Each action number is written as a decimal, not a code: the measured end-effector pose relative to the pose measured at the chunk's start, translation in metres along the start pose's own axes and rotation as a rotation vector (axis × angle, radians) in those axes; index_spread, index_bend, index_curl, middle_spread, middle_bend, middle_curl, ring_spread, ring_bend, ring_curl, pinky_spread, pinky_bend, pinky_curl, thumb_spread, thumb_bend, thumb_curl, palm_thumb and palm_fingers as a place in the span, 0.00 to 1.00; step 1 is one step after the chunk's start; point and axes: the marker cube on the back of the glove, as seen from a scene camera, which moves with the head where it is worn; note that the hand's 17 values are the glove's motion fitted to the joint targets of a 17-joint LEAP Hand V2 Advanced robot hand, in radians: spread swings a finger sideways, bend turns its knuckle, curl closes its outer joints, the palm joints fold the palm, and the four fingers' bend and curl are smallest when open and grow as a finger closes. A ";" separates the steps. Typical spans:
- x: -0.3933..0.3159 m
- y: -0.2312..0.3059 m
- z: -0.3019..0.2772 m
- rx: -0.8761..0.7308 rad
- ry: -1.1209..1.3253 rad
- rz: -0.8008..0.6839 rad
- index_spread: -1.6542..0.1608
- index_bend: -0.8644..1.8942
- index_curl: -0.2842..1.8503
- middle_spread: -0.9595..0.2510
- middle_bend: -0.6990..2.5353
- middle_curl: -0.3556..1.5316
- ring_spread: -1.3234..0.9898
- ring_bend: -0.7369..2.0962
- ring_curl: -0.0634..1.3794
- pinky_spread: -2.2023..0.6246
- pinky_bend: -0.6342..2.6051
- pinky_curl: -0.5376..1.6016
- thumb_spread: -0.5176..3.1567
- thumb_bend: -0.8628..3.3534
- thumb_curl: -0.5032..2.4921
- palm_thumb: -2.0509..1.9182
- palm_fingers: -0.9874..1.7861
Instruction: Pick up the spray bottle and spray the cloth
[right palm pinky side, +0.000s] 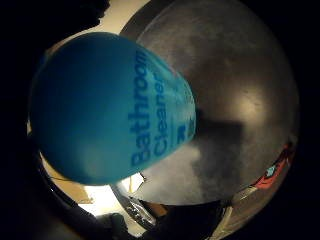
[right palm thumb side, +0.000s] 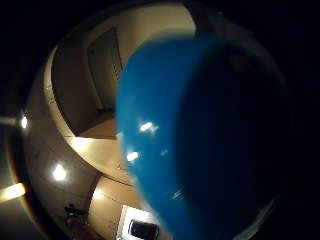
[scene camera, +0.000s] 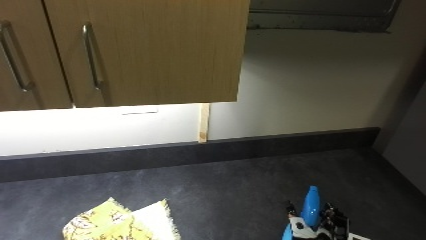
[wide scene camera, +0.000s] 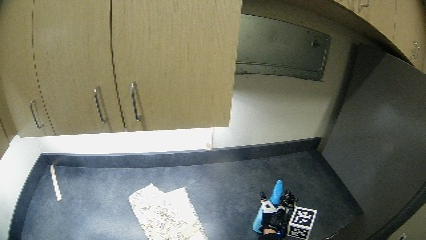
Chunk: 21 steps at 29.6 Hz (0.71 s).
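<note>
My hand (wide scene camera: 274, 219) is wrapped around the bottle (wide scene camera: 269, 210), gripping its blue body low on the right of the dark surface (scene camera: 233, 185). Both palm views are filled by the blue plastic, and the little-finger side reads "Bathroom Cleaner" on it, with grey surface beyond. I can't tell whether the bottle's base is touching the surface. The bottle's narrow top (scene camera: 311, 202) points up and away from me. The cloth (wide scene camera: 165, 212), yellow-patterned with a pale side showing, lies flat on the surface well to the left, apart from the bottle. Wooden cabinets (scene camera: 133, 50) hang above.
</note>
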 end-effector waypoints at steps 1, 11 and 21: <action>0.001 -0.002 -0.001 0.008 -0.004 -0.001 0.74 0.36 0.23 0.90 0.29 0.35 0.63 0.42 0.26 0.84 0.40 0.39 0.41 0.22 0.33 0.73 0.44; 0.000 -0.007 -0.008 0.047 -0.074 -0.053 0.76 0.40 0.26 0.87 0.30 0.37 0.62 0.42 0.26 0.84 0.36 0.37 0.42 0.22 0.34 0.75 0.52; 0.012 -0.016 -0.011 0.051 -0.145 -0.086 0.80 0.52 0.33 0.80 0.38 0.43 0.58 0.39 0.27 0.84 0.23 0.31 0.40 0.23 0.36 0.79 0.68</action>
